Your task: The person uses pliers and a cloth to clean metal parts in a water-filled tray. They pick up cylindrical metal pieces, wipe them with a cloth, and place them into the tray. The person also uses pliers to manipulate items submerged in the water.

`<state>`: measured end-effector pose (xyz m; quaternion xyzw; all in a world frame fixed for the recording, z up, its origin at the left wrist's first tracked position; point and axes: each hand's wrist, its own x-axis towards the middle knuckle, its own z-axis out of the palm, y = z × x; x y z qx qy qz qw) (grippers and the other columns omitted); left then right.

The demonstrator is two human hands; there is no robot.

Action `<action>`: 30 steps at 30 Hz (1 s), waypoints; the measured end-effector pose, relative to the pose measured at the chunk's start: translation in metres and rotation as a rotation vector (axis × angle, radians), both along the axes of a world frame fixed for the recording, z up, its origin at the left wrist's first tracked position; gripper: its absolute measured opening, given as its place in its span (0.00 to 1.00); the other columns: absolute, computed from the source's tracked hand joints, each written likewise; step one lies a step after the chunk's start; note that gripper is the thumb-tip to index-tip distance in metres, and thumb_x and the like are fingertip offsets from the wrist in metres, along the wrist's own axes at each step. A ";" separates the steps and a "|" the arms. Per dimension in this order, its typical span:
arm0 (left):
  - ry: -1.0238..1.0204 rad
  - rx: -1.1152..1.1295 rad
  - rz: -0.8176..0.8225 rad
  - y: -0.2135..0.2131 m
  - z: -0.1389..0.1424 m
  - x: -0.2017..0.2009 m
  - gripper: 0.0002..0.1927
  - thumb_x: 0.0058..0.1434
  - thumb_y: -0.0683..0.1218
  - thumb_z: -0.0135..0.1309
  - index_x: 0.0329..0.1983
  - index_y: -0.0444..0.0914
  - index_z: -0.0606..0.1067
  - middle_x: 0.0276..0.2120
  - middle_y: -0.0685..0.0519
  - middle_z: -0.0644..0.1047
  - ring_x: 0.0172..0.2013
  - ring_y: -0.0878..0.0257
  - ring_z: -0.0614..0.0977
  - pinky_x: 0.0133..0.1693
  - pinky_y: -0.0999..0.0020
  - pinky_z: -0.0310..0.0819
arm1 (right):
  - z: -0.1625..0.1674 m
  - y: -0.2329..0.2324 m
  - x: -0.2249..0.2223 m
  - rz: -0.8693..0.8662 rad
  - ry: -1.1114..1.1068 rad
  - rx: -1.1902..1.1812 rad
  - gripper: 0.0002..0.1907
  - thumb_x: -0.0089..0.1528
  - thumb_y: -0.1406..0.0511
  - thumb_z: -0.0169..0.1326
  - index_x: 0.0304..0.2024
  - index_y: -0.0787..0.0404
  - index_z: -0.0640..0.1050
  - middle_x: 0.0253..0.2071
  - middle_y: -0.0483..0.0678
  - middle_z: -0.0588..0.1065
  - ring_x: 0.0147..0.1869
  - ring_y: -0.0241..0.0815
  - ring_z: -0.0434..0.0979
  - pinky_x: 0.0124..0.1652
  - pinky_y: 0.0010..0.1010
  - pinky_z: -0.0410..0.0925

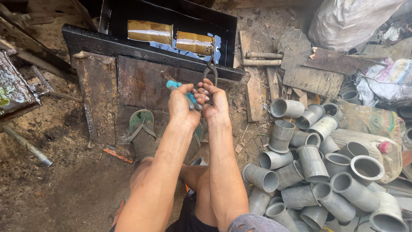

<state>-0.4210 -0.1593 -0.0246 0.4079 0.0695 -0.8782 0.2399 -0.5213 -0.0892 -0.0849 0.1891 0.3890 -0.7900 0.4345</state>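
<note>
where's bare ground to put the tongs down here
Bare dirt lies between the rusty plate, the metal rod and the person's left leg. The right side is crowded with grey pipe fittings; wood scraps fill the gap above them.

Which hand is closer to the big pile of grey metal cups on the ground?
The right hand. It sits on the side toward the pile of grey metal cups, holding dark tongs. The left hand is farther off, gripping a teal-handled tool.
</note>
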 end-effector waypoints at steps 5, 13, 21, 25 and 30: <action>0.005 0.005 -0.005 0.002 -0.004 -0.001 0.06 0.62 0.37 0.50 0.36 0.32 0.65 0.29 0.49 0.69 0.23 0.65 0.71 0.22 0.71 0.67 | 0.002 0.001 0.001 -0.013 0.006 0.040 0.11 0.66 0.73 0.41 0.50 0.67 0.69 0.34 0.55 0.70 0.21 0.34 0.61 0.22 0.24 0.64; 0.150 0.129 -0.003 -0.013 -0.013 -0.006 0.06 0.62 0.38 0.49 0.33 0.33 0.65 0.25 0.49 0.68 0.22 0.61 0.70 0.22 0.68 0.68 | 0.020 0.001 0.003 -0.063 0.015 0.031 0.11 0.65 0.78 0.44 0.50 0.70 0.70 0.37 0.57 0.73 0.25 0.34 0.64 0.28 0.26 0.70; -0.045 -0.141 0.033 -0.051 -0.003 -0.019 0.06 0.58 0.35 0.51 0.33 0.37 0.67 0.25 0.51 0.69 0.22 0.62 0.72 0.22 0.66 0.66 | 0.014 0.016 -0.046 0.081 0.643 0.461 0.09 0.59 0.80 0.46 0.38 0.66 0.75 0.32 0.53 0.77 0.32 0.40 0.78 0.33 0.30 0.73; 0.102 -0.032 0.033 -0.060 -0.013 -0.010 0.05 0.59 0.36 0.53 0.33 0.34 0.67 0.25 0.49 0.69 0.22 0.61 0.71 0.23 0.66 0.67 | -0.037 0.010 -0.090 0.286 0.591 0.595 0.11 0.58 0.79 0.45 0.37 0.68 0.77 0.36 0.54 0.78 0.35 0.41 0.80 0.36 0.29 0.75; 0.106 0.109 0.052 -0.074 -0.003 -0.007 0.06 0.59 0.36 0.51 0.35 0.35 0.67 0.27 0.49 0.70 0.24 0.62 0.71 0.25 0.69 0.67 | -0.060 -0.032 -0.184 0.822 1.064 1.343 0.11 0.64 0.67 0.51 0.43 0.70 0.79 0.39 0.64 0.81 0.37 0.57 0.81 0.39 0.50 0.74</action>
